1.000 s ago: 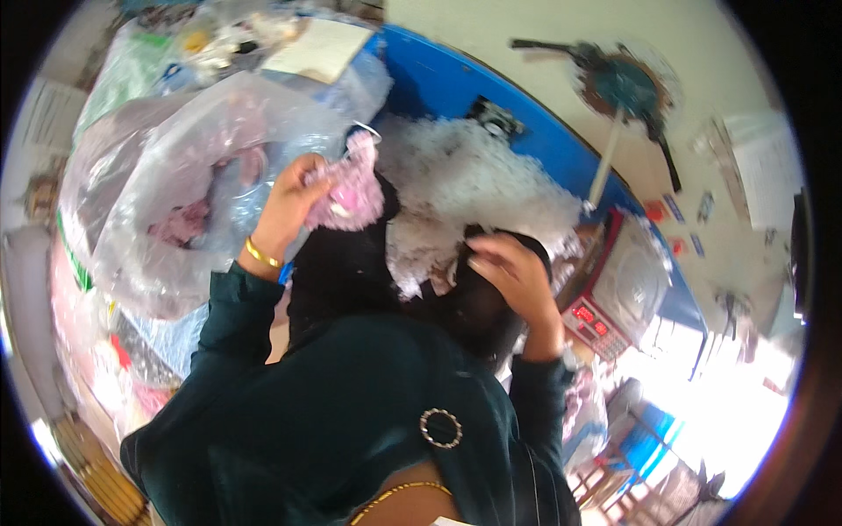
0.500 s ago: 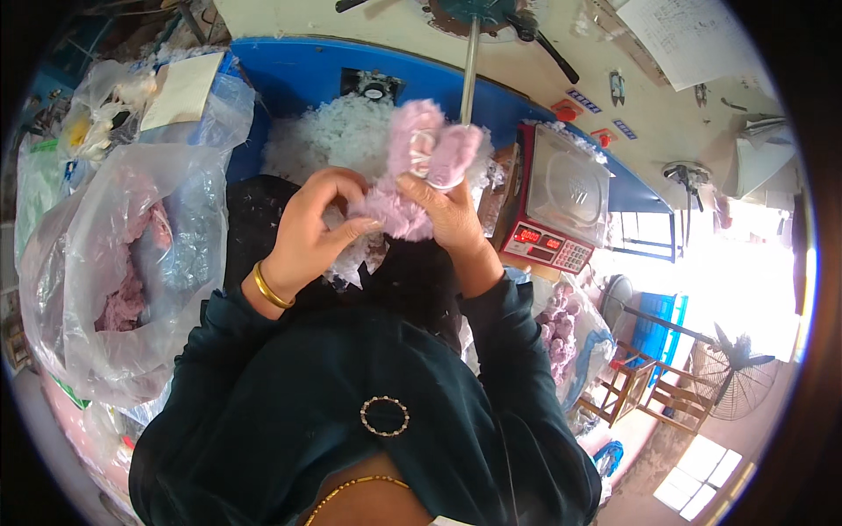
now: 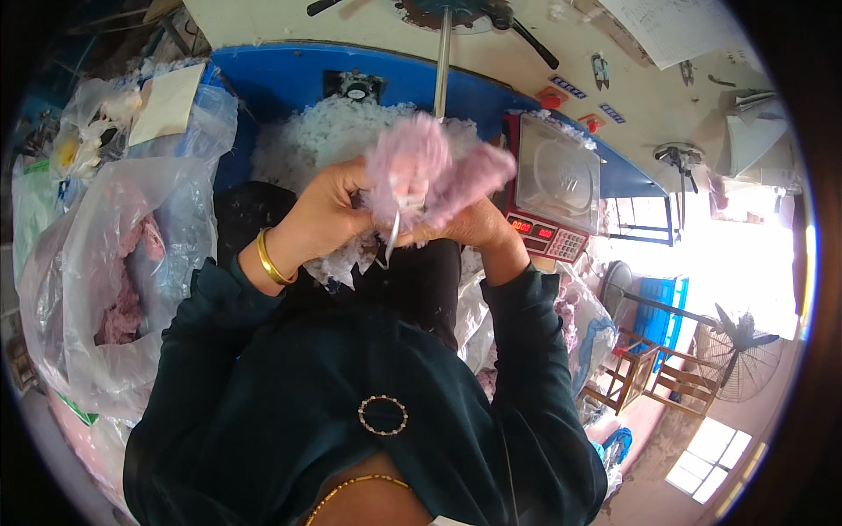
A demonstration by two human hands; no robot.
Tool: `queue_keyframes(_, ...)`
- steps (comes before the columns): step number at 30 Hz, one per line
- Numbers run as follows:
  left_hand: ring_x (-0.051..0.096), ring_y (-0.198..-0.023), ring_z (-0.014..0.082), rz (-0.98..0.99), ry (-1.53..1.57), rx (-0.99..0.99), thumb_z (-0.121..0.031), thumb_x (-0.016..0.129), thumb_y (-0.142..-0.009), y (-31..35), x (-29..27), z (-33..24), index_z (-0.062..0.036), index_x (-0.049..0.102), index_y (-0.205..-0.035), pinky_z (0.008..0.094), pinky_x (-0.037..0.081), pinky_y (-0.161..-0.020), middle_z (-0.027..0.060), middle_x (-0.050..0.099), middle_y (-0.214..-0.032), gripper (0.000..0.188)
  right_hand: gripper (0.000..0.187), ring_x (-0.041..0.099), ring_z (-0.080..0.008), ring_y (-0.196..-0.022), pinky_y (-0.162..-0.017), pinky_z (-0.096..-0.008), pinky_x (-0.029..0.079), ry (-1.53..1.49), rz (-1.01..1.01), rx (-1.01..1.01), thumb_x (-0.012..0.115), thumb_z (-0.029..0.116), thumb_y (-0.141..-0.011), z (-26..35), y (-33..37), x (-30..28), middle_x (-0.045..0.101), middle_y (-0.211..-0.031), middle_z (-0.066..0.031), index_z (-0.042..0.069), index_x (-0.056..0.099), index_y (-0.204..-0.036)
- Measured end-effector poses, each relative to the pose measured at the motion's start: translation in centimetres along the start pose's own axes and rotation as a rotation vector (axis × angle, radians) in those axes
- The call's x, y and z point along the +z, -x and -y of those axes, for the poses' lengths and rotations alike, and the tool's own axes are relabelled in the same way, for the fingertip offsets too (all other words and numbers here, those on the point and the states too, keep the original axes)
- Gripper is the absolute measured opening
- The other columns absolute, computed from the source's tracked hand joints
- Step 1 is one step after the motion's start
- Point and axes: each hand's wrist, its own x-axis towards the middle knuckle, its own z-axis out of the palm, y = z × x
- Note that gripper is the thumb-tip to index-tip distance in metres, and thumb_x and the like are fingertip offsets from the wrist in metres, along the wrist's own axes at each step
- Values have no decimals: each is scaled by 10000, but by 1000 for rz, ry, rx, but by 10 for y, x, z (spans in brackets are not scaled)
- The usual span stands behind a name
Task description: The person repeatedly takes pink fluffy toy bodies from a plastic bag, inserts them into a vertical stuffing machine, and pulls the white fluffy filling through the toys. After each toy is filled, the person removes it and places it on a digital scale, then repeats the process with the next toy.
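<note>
- Fluffy pink plush piece, motion-blurred, is held aloft left of the digital scale, a white strip dangling.
- Left hand grips its far side; right hand grasps it nearer the scale.
- A light, two-handed pinch likely suits the pile, clear of white stuffing farther scale-left.

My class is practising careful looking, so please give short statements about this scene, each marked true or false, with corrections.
1. The bare left hand and bare right hand hold a fluffy pink plush item. True.
2. The round gold metal bangle circles the right wrist. False: the bangle circles the left wrist.
3. The red, box-shaped digital scale stands right of the heap of fluffy white stuffing. True.
4. The large translucent plastic bag at the left holds only white stuffing. False: pink plush material shows in the bag.
</note>
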Motion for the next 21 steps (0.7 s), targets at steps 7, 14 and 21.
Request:
queue_keyframes(7, 582, -988, 203, 78, -287, 151, -59, 717, -766, -6, -19, -6, -37, 630, -1066, 313, 456, -866, 89, 618, -1099, 313, 302, 621, -141, -812, -739, -298, 509, -425, -43, 191, 741, 110, -720, -5, 9, -12, 679, -888, -36, -9, 661, -986)
queue_keyframes(14, 564, -870, 247, -135, -139, 292, -72, 716, -711, -23, -4, 24, -15, 621, -947, 313, 461, -754, 110, 585, -952, 260, 327, 606, -180, -889, -787, -293, 492, -277, -4, 35, 668, 112, -807, 12, 12, -12, 627, -1027, -83, 0, 597, -1105)
queue_keyframes(21, 559, -853, 197, -352, -365, 559, -54, 718, -706, -103, -15, 36, -20, 592, -939, 299, 478, -769, 84, 568, -953, 267, 275, 608, -316, -741, -651, -351, 473, 650, -539, -271, 712, 96, -629, 22, -35, -38, 616, -804, -154, 2, 621, -871)
